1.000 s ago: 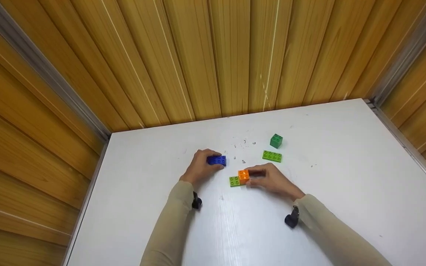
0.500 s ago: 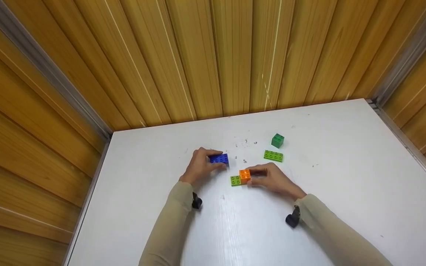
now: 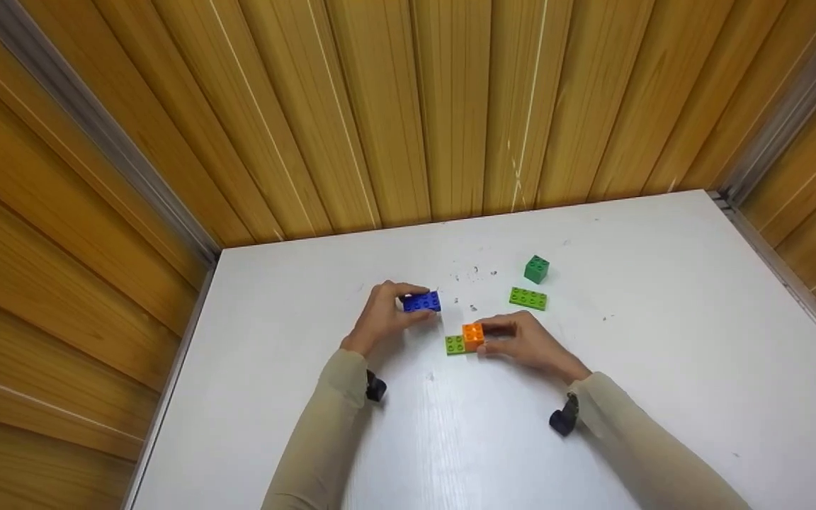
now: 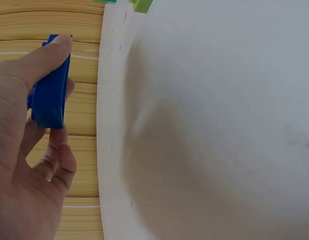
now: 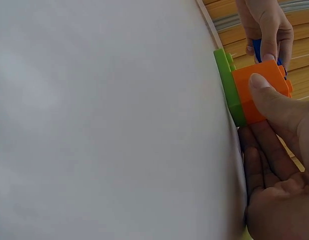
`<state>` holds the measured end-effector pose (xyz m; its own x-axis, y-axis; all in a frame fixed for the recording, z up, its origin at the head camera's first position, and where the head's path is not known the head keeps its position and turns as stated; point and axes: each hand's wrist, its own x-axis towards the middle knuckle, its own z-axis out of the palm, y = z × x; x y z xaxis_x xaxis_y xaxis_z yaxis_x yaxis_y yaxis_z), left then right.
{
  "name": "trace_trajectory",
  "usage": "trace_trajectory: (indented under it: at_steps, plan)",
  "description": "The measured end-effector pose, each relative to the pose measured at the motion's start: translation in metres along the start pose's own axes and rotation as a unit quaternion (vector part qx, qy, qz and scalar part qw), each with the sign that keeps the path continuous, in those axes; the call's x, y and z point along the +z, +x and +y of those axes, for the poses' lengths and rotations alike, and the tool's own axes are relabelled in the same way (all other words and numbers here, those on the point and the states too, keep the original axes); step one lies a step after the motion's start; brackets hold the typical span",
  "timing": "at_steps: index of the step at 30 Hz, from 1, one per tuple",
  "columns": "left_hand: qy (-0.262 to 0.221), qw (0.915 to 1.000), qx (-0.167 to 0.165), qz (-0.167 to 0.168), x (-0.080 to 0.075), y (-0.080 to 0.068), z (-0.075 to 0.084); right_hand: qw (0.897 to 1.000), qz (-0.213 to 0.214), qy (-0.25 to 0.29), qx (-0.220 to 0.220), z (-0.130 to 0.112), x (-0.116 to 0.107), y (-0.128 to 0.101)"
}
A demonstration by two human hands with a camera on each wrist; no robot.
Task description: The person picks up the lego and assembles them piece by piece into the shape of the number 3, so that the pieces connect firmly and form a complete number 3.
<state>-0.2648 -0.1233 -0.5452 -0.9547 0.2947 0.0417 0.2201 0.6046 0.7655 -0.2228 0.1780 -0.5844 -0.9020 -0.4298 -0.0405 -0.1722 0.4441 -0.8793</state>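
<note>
Head view, facing a white table (image 3: 422,446). Grasping with the left hand (image 3: 383,316) a raised blue brick (image 3: 422,302), left of and beyond the orange brick (image 3: 473,336); pinching with the right hand (image 3: 530,343) that orange brick, atop the right end of a half-covered lime plate (image 3: 455,345). Showing, right of and beyond it, a loose lime plate (image 3: 528,298), then a green cube (image 3: 536,269).

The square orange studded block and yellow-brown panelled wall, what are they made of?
The square orange studded block looks like smooth hard plastic: even colour, moulded-looking studs. The yellow-brown panelled wall looks like satiny wood, from its grain lines, but may be printed.
</note>
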Motion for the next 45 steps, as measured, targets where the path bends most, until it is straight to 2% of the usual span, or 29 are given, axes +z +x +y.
trace_trajectory:
  at_steps: [8, 17, 24, 35, 41, 45]
  plan:
    - [-0.002, 0.9999, 0.000, -0.012, 0.001, -0.004, 0.006, 1.000, 0.001, -0.003, 0.013, -0.001, -0.002, -0.001]
    - [0.008, 0.9992, 0.032, -0.021, 0.005, -0.005, 0.013, 1.000, -0.005, -0.012, -0.001, -0.002, -0.002, 0.000]
    - [0.015, 0.9983, 0.053, -0.018, 0.009, -0.008, 0.019, 1.000, -0.007, 0.023, -0.003, -0.004, 0.000, -0.001]
    - [0.010, 0.9980, 0.060, -0.021, 0.010, -0.011, 0.023, 0.998, -0.022, 0.056, -0.018, -0.007, -0.001, 0.001]
    - [0.007, 0.9984, 0.051, -0.024, 0.011, -0.013, 0.025, 0.998, -0.014, 0.047, -0.033, -0.006, 0.001, 0.000]
    - [0.005, 0.9983, 0.052, -0.026, 0.014, -0.015, 0.026, 0.999, -0.006, 0.044, -0.028, -0.007, 0.002, -0.001]
